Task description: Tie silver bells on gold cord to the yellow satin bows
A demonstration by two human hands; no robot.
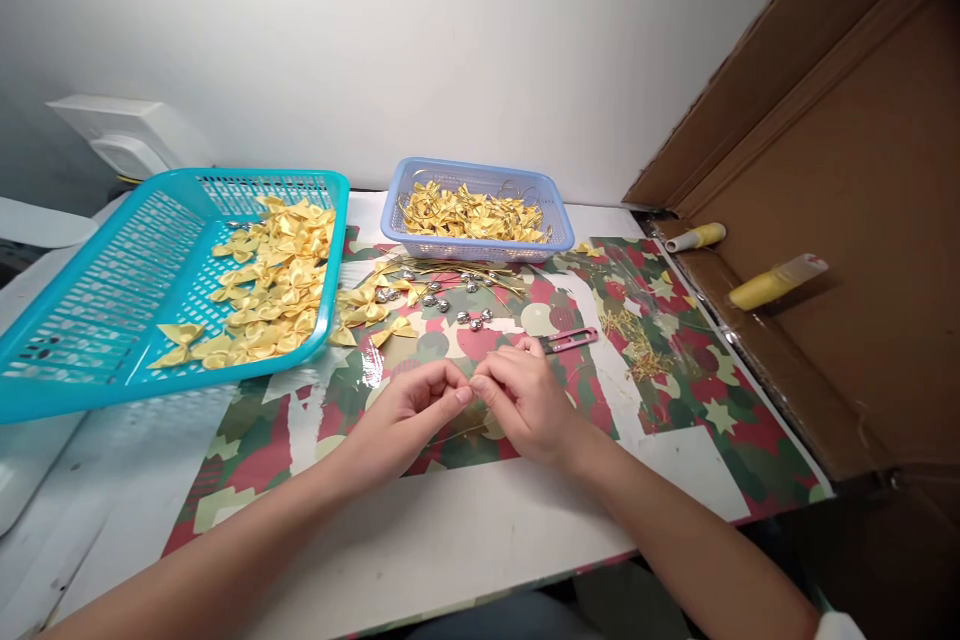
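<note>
My left hand (421, 407) and my right hand (523, 396) meet over the patterned sheet, thumbs and fingertips pinched together. Whatever lies between the fingertips is too small or hidden to make out. Just beyond my right hand lies a pair of pink thread snips (574, 339). Past the hands, small silver bells (475, 322) are scattered in clusters. Several loose yellow ribbon bows (396, 330) rest left of them, with a bundle of thin gold wires (450, 266) behind.
A turquoise basket (339, 265) of yellow bows stands at the left. At the back, a blue-violet basket (480, 248) contains bows with gold wire. Gold wire clippings (651, 360) lie to the right. A cardboard wall (840, 220) with yellow-and-white tubes (776, 282) borders the right side.
</note>
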